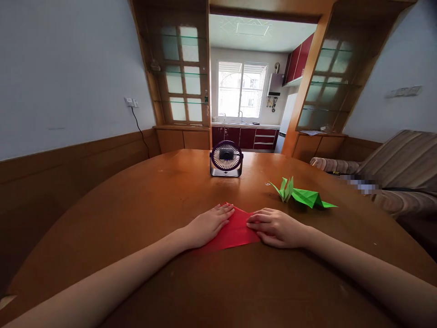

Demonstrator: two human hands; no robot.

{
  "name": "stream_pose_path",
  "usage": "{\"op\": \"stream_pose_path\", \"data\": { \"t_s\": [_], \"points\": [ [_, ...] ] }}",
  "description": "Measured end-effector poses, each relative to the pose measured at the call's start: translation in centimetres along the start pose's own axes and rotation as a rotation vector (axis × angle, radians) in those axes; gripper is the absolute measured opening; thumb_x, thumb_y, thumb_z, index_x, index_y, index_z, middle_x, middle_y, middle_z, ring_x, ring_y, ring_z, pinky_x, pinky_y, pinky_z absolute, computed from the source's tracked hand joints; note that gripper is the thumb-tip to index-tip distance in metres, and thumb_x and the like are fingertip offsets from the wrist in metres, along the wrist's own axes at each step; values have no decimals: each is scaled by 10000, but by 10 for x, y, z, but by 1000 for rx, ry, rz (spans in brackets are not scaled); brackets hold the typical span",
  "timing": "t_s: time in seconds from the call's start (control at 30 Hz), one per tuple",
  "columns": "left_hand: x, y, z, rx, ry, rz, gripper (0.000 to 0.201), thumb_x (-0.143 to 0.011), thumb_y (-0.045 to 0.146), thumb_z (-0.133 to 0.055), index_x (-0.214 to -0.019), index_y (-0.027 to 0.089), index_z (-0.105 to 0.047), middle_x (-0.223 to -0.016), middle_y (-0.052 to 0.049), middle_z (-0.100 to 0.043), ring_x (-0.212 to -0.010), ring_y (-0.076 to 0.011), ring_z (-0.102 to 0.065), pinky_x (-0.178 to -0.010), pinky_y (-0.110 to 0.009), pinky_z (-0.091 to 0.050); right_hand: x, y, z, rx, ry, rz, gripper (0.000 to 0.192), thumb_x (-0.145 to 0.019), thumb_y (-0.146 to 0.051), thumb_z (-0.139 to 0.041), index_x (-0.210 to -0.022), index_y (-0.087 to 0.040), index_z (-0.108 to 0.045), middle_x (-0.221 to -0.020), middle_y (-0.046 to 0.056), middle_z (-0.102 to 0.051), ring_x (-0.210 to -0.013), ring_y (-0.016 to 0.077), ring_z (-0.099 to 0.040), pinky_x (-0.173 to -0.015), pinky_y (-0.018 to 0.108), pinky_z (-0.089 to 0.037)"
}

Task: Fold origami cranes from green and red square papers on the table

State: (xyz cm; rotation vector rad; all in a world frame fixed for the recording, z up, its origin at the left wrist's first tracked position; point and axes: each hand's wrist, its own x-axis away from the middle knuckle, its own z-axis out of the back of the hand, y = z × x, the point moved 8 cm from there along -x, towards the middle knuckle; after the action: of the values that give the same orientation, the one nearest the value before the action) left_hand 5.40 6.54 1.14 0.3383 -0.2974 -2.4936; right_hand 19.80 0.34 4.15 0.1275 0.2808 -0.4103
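A red sheet of paper (235, 231), folded into a triangle shape, lies flat on the brown wooden table (136, 218). My left hand (208, 224) rests palm down on its left part, fingers stretched out flat. My right hand (276, 227) lies palm down on its right part, fingers pointing left toward the other hand. Both hands press on the paper without gripping it. Part of the sheet is hidden under the hands.
A folded green paper crane (302, 195) sits on the table to the right, beyond my right hand. A small dark desk fan (226, 158) stands at the far middle of the table. A sofa (403, 168) is at the right.
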Motion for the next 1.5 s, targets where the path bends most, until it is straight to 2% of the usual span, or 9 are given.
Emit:
{"op": "stream_pose_path", "data": {
  "t_s": [0.13, 0.23, 0.37, 0.5, 0.6, 0.77, 0.93, 1.27, 1.5],
  "points": [
    [4, 0, 5, -70, 66, -13, 450, -1006, 283, -331, -1448, 219, -383, -1530, -90, -317, -1415, -223, -298, -1155, -425, -285, 19, 13, 8, -43, 54, -70, 304, -922, -191, -470, -1173, -167, -640, -1082, 115, -674, -1009, 210, -625, -893, 388, -510],
    [8, 15, 13, -150, 131, -153, 447, -989, 183, -331, -1417, 265, -433, -1530, -64, -329, -1414, -221, -303, -1157, -457, -273, 22, 14, 10, -70, 75, -78, 281, -920, -189, -480, -1136, -166, -658, -1052, 116, -679, -997, 210, -630, -871, 385, -517],
    [15, 42, 12, -184, 66, -412, 417, -967, 137, -364, -1324, 244, -551, -1427, -60, -492, -1354, -216, -417, -1130, -423, -345, 17, 16, 10, -108, 108, -88, 234, -917, -178, -488, -1054, -160, -676, -989, 108, -691, -950, 202, -637, -854, 385, -516],
    [20, 50, 14, -187, 27, -471, 406, -958, 149, -374, -1320, 194, -553, -1377, -80, -541, -1317, -227, -467, -1096, -403, -402, 18, 17, 9, -108, 168, -63, 196, -907, -176, -511, -1004, -176, -682, -952, 92, -696, -947, 203, -633, -874, 404, -508],
    [26, 49, 17, -185, 4, -470, 419, -941, 145, -385, -1324, 178, -549, -1382, -80, -534, -1319, -228, -464, -1104, -397, -397, 21, 19, 10, -115, 199, -67, 180, -900, -166, -522, -967, -183, -689, -949, 82, -697, -945, 200, -629, -890, 411, -502],
    [39, 37, 27, -92, -23, -383, 452, -877, 113, -432, -1298, 187, -579, -1356, -50, -561, -1314, -202, -471, -1115, -368, -388, 24, 21, 11, -146, 217, -89, 182, -895, -143, -526, -970, -180, -688, -970, 72, -698, -941, 191, -626, -910, 417, -493],
    [47, 24, 38, 28, -28, -307, 457, -846, 88, -462, -1245, 238, -628, -1322, -28, -589, -1294, -195, -493, -1100, -376, -406, 26, 23, 12, -172, 231, -118, 184, -897, -139, -527, -988, -184, -681, -987, 65, -703, -941, 185, -628, -923, 420, -492],
    [78, 1, 56, 170, 27, -276, 437, -830, 59, -479, -1152, 264, -690, -1227, -37, -656, -1228, -216, -559, -1014, -398, -495, 25, 23, 14, -190, 243, -140, 188, -907, -146, -509, -987, -197, -671, -992, 62, -717, -933, 192, -653, -950, 456, -470],
    [80, 3, 58, 177, 23, -289, 439, -816, 51, -472, -1136, 250, -699, -1191, -49, -674, -1218, -224, -565, -1001, -408, -507, 30, 26, 14, -174, 249, -151, 187, -905, -138, -500, -952, -197, -671, -1014, 62, -717, -937, 192, -653, -960, 480, -459]
  ]
}}
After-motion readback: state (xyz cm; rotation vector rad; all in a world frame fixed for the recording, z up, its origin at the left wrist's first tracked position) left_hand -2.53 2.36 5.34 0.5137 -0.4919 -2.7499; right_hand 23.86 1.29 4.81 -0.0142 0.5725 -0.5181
